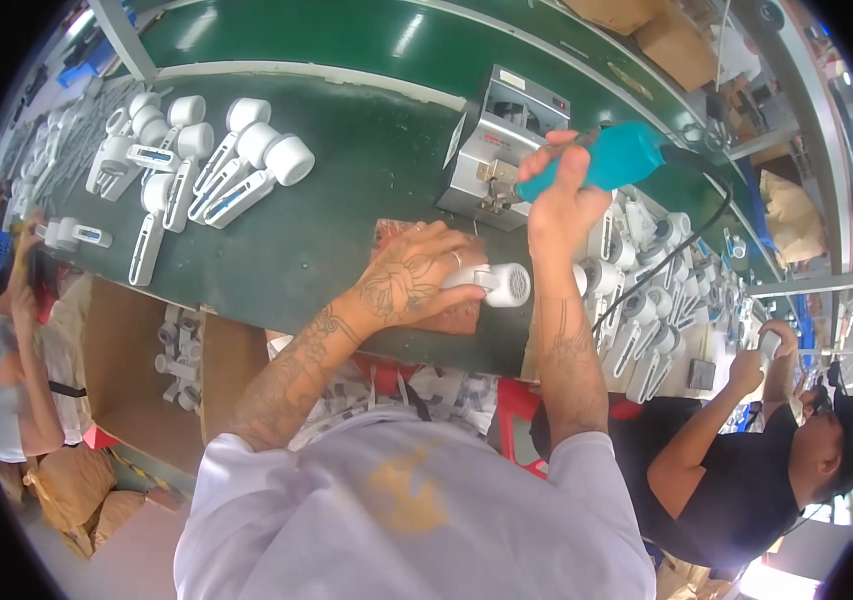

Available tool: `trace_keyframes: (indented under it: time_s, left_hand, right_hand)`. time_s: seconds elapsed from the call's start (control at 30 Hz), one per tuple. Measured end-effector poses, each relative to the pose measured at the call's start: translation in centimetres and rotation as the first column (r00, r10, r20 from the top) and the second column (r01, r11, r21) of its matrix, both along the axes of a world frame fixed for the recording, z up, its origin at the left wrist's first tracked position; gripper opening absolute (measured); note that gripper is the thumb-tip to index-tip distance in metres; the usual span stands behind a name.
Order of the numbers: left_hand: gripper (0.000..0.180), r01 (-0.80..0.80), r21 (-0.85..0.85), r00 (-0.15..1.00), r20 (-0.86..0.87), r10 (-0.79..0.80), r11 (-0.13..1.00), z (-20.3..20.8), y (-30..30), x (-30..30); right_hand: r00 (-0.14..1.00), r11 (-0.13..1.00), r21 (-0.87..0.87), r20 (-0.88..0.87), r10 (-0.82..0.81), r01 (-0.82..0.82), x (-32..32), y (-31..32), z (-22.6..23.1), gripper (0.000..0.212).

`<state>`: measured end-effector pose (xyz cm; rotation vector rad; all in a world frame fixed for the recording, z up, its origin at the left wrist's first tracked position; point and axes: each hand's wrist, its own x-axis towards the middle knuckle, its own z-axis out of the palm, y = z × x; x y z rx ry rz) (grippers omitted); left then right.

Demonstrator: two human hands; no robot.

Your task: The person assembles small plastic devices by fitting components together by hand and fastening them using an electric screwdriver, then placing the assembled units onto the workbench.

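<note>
My left hand (414,272) presses a white hair dryer (508,285), its round grilled head pointing right, against a red pad (454,320) on the green workbench. Fingers wrap over its body, so most of the handle is hidden. Raised to the right, my right hand (568,195) is closed round a teal electric screwdriver (626,155) with a black cord. The screwdriver's tip points left, close to the front of a grey metal screw feeder (506,130); whether they touch I cannot tell.
Several white hair dryers (206,160) lie on the bench at left, and more crowd the right side (646,290). A cardboard box (136,370) below left holds others. A co-worker in black (736,470) sits at right; another person (16,370) is at far left.
</note>
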<state>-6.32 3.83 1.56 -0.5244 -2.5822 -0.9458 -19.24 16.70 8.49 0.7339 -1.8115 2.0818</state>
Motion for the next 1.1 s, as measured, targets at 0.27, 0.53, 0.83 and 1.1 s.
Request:
trace_keyframes:
  time_s: [0.27,0.53,0.83,1.1]
  left_hand:
    - [0.037,0.014,0.042,0.997,0.076,-0.017,0.999,0.0,0.1,-0.2]
    - [0.038,-0.007,0.070,0.997,0.076,0.002,0.998,0.0,-0.1,-0.1]
    - [0.039,-0.013,0.061,0.989,0.147,0.004,0.998,-0.4,-0.2,-0.2]
    - [0.043,0.003,0.002,0.992,0.124,-0.003,1.000,-0.3,0.1,-0.2]
  right_hand:
    - [0.999,0.999,0.043,-0.048,0.006,-0.004,-1.3,-1.0,-1.5,0.035]
    - [0.975,0.999,-0.029,0.218,0.034,-0.028,3.3,0.9,0.3,0.029]
    - [0.975,0.988,-0.041,0.159,0.153,-0.149,5.1,2.4,-0.7,0.033]
    - [0.960,0.978,-0.126,0.207,0.189,-0.165,5.1,2.6,-2.6,0.029]
